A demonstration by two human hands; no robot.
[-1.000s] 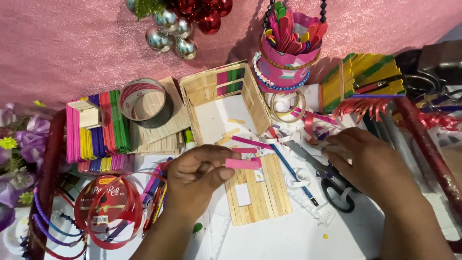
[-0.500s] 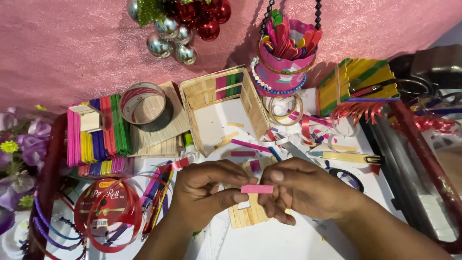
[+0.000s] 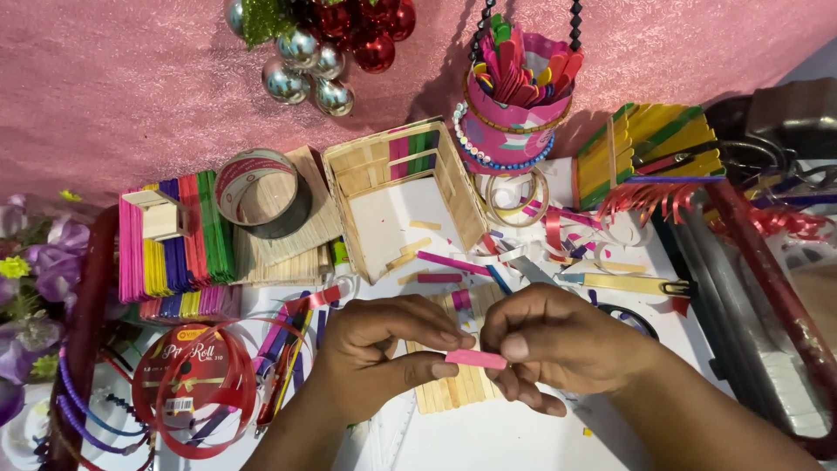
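The biggest risk I judged was the pink stick piece [image 3: 475, 358] slipping from so shallow a pinch and falling among the scraps at one o'clock on the table [image 3: 488, 440]. The left hand [image 3: 384, 353] and right hand [image 3: 558, 344] each had a fingertip grip on one end, above the plain stick panel [image 3: 449, 392]. Half a second earlier the hands sat lower; before that, the right hand reached toward the scissors.

Bare tabletop [image 3: 488, 440] lies open below the hands; stick box [image 3: 405, 196], tape roll [image 3: 261, 192] and ribbon spool [image 3: 196, 384] crowd the rest.
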